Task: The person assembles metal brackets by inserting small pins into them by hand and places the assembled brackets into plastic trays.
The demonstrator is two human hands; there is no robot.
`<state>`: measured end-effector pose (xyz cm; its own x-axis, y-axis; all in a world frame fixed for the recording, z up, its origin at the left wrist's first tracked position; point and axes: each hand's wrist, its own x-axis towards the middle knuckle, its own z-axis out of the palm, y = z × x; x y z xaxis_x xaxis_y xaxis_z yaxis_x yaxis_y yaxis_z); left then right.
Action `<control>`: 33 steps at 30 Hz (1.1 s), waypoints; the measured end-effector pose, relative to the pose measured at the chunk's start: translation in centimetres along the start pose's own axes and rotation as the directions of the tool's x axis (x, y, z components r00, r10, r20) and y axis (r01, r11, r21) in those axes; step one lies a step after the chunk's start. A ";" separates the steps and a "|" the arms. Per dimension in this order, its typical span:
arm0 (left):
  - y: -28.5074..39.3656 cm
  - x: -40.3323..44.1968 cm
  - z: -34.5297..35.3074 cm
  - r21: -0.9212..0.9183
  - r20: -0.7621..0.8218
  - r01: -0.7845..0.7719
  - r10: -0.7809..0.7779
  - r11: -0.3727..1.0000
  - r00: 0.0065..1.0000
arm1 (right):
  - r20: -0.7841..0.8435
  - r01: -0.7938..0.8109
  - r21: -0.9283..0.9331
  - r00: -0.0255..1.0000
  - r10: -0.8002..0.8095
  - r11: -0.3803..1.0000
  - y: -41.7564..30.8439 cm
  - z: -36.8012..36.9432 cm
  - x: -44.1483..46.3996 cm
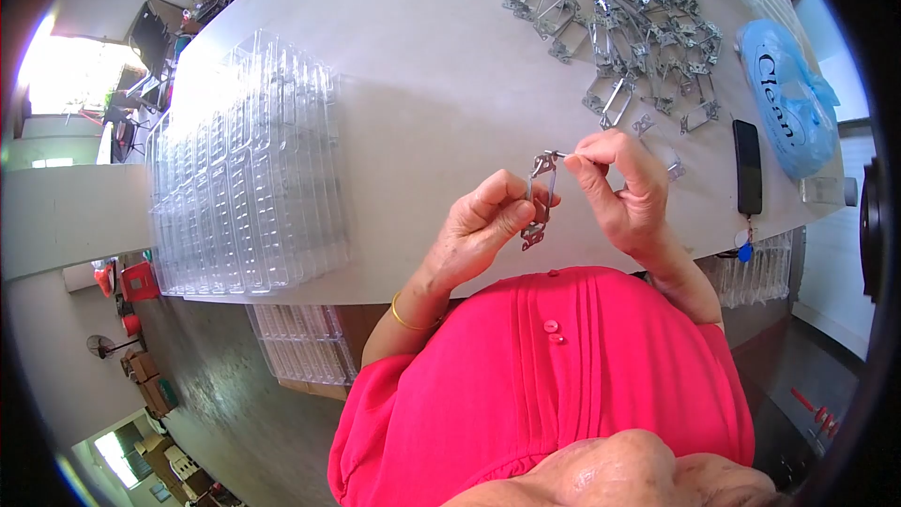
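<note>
My left hand (493, 221) pinches a small metal bracket frame (537, 225) between thumb and fingers, just over the table's near edge. At the frame's upper end, my right hand (624, 183) is closed on a thin metal pin (561, 154), its tip touching or very near the frame. Whether the pin sits in a hole is too small to tell. Beyond my hands lies a loose heap of similar metal bracket frames (648, 33), with a few single pieces at its near side.
Stacked clear plastic trays (249, 178) stand on the left of the white table (413, 66). To the right lie a black phone (747, 167) with a blue tag, a blue plastic bag (786, 99) and a clear container (822, 191). More trays (305, 343) are below the table edge.
</note>
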<state>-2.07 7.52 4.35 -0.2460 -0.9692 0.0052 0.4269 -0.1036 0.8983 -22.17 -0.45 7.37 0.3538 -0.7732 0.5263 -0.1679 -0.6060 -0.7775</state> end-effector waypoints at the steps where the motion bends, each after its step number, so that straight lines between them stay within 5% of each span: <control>1: 0.2 -0.1 0.2 0.069 0.007 0.005 -0.006 0.998 1.000 | 0.011 0.010 -0.002 1.000 -0.010 1.000 -0.1 0.0 0.1; 3: 0.8 -0.2 0.7 0.137 0.012 0.010 -0.012 0.990 1.000 | 0.069 -0.015 -0.071 0.997 0.020 0.997 0.1 -0.4 -0.2; 5: 1.3 -0.1 1.2 0.461 -0.007 -0.014 0.019 0.887 1.000 | 0.125 -0.036 -0.138 0.991 0.053 0.990 0.3 -0.5 -0.4; 8: 1.2 -0.1 1.0 0.633 0.048 -0.111 0.104 0.767 0.993 | 0.219 -0.241 0.008 0.947 0.234 0.970 0.6 -0.2 -0.9; 10: 1.3 0.0 1.0 0.652 0.061 -0.134 0.125 0.747 0.990 | 0.342 -0.539 0.261 0.828 0.445 0.801 0.7 -0.1 -1.0; 13: 1.9 -0.1 0.9 0.690 0.101 -0.162 0.129 0.705 0.987 | 0.461 -0.704 0.318 0.700 0.545 0.635 0.5 -0.9 -0.1; 17: 1.9 -0.1 0.9 0.710 0.208 -0.239 0.128 0.662 0.970 | 0.483 -0.735 0.426 0.678 0.554 0.528 0.2 -1.4 0.6; 19: 1.8 0.0 1.0 0.702 0.237 -0.270 0.142 0.659 0.961 | 0.702 -0.772 0.409 0.607 0.373 0.487 1.3 -2.3 0.9; 25: 2.4 0.0 0.9 0.664 0.249 -0.194 0.031 0.723 0.968 | 0.678 -0.822 0.515 0.564 0.471 0.243 2.0 -1.3 0.9; 26: 2.4 -0.1 0.7 0.609 0.196 -0.102 -0.025 0.787 0.980 | 0.679 -0.822 0.516 0.564 0.469 0.242 2.2 -1.2 0.8; 30: 2.3 -0.1 0.4 0.575 0.229 -0.129 -0.007 0.808 0.973 | 0.671 -0.817 0.500 0.576 0.468 0.289 2.5 -1.3 0.9; 33: 2.2 0.1 0.6 0.643 0.364 -0.269 0.023 0.717 0.931 | 0.657 -0.837 0.456 0.546 0.521 0.302 2.2 -1.4 1.1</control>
<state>-1.66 7.37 6.58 -0.5361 -0.8234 0.1858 -0.1869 0.3304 0.9252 -23.44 -2.89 6.71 0.7097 -0.6149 -0.3438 0.0727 0.5494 -0.8324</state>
